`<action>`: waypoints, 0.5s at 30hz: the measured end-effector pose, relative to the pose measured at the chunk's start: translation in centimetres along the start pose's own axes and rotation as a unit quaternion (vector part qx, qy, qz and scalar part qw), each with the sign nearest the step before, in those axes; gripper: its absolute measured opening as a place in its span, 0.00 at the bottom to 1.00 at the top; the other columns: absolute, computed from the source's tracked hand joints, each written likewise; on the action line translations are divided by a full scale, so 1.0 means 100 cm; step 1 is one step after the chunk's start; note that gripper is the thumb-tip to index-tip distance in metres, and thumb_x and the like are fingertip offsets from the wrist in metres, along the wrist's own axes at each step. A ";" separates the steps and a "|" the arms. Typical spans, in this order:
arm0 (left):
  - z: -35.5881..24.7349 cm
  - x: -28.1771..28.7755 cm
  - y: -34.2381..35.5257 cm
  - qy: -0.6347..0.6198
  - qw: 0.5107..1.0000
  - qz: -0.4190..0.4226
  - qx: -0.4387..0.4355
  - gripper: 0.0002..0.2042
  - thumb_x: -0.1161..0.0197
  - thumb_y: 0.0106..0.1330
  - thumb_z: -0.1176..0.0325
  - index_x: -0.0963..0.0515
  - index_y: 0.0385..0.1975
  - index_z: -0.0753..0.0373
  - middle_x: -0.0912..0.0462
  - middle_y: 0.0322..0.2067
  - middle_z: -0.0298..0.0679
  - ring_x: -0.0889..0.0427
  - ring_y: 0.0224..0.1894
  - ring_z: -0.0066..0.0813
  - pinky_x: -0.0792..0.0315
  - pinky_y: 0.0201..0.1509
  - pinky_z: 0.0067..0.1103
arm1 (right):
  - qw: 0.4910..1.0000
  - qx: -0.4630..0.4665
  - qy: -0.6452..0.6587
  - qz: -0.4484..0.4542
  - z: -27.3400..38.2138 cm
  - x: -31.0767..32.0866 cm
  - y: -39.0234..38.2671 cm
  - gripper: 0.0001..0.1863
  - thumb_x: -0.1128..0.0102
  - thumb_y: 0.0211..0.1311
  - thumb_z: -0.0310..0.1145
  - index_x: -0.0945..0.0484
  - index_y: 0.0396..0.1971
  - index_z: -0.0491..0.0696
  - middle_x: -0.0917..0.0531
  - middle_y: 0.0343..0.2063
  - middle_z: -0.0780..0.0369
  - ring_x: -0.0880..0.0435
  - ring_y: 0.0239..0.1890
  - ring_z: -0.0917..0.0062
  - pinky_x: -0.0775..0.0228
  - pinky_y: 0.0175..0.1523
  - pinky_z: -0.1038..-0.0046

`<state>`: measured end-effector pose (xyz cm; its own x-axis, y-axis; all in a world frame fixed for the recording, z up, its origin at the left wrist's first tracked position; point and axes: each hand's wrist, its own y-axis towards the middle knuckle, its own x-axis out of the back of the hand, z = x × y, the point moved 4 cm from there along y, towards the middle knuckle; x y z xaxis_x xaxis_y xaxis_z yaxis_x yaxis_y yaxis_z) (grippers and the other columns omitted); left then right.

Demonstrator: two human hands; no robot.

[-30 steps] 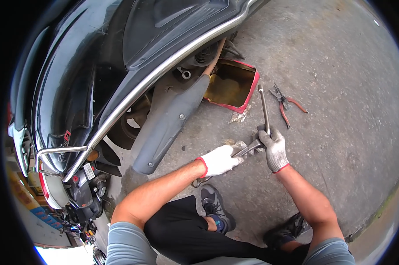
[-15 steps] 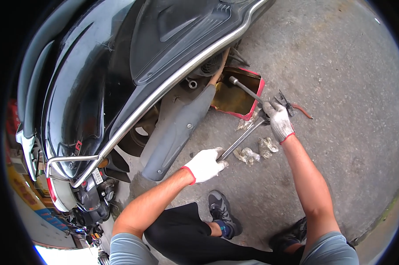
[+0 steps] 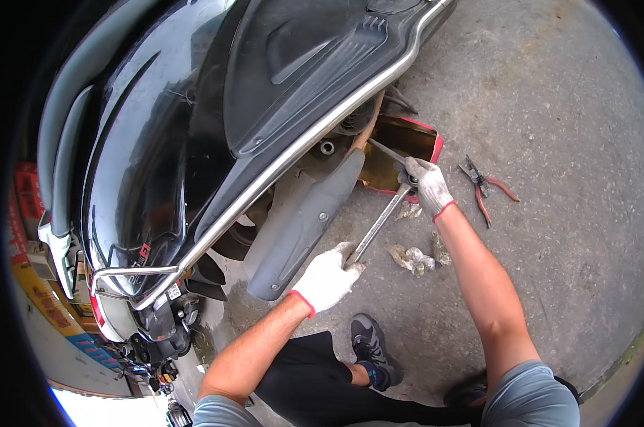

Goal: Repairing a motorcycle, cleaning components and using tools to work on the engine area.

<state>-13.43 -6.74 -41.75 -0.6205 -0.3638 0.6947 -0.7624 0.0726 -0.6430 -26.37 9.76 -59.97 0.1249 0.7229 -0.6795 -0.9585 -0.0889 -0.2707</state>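
Note:
My left hand (image 3: 327,278), in a white knit glove with a red cuff, is closed round the handle end of a long metal ratchet wrench (image 3: 381,220). My right hand (image 3: 428,186), gloved likewise, is closed at its head, where an extension bar (image 3: 389,151) joins. The bar points toward the underside of a black scooter (image 3: 265,92); its tip is close to a brown pipe (image 3: 369,127), and I cannot tell whether they touch. Left of the tip, a round metal fitting (image 3: 327,147) shows beneath the scooter. The grey exhaust cover (image 3: 307,212) lies between the wrench and the scooter.
A red-rimmed pan (image 3: 437,148) holding brownish liquid sits under the bar. Pliers with red handles (image 3: 483,188) lie on the concrete, right of my right hand. Crumpled, dirty wads (image 3: 411,259) lie below the wrench. My shoe (image 3: 370,349) is near the lower middle.
Both hands still grip the wrench. My right hand and the bar have moved left toward the scooter, uncovering the pliers. The view has shifted slightly.

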 end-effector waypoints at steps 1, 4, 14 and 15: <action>0.003 0.000 0.002 -0.018 1.000 0.000 -0.002 0.28 0.42 0.63 0.62 0.36 0.59 0.74 0.20 0.31 0.44 0.23 0.24 0.22 0.28 0.30 0.21 | 1.000 0.007 0.008 0.006 0.000 -0.001 0.004 0.17 0.46 0.68 0.38 0.22 0.42 0.38 0.17 0.31 0.62 0.24 0.27 0.84 0.32 0.34 0.79; 0.001 0.000 0.005 -0.035 0.999 0.000 -0.006 0.28 0.42 0.63 0.62 0.37 0.60 0.74 0.20 0.29 0.42 0.26 0.22 0.19 0.30 0.26 0.19 | 1.000 -0.008 0.015 0.008 -0.005 0.005 0.009 0.16 0.45 0.67 0.37 0.22 0.43 0.38 0.17 0.33 0.61 0.24 0.27 0.83 0.31 0.34 0.79; -0.009 0.013 0.018 0.152 0.985 -0.060 -0.050 0.25 0.47 0.63 0.64 0.34 0.58 0.70 0.19 0.34 0.54 0.18 0.32 0.41 0.26 0.42 0.31 | 0.996 -0.064 0.036 0.054 -0.006 0.013 0.021 0.16 0.48 0.69 0.36 0.22 0.40 0.37 0.18 0.27 0.60 0.22 0.25 0.79 0.29 0.33 0.77; -0.010 0.016 0.018 0.153 0.985 -0.060 -0.050 0.25 0.47 0.63 0.64 0.34 0.58 0.70 0.19 0.34 0.54 0.18 0.32 0.41 0.26 0.42 0.31 | 0.994 -0.076 0.048 0.061 -0.007 0.012 0.020 0.16 0.49 0.69 0.36 0.22 0.40 0.37 0.18 0.27 0.59 0.21 0.25 0.79 0.28 0.32 0.77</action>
<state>-15.95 -6.21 -41.49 -0.5390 -0.0797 0.8385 -0.8388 0.1421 -0.5256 -27.97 10.00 -61.78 0.0406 0.6320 -0.7739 -0.9196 -0.2793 -0.2763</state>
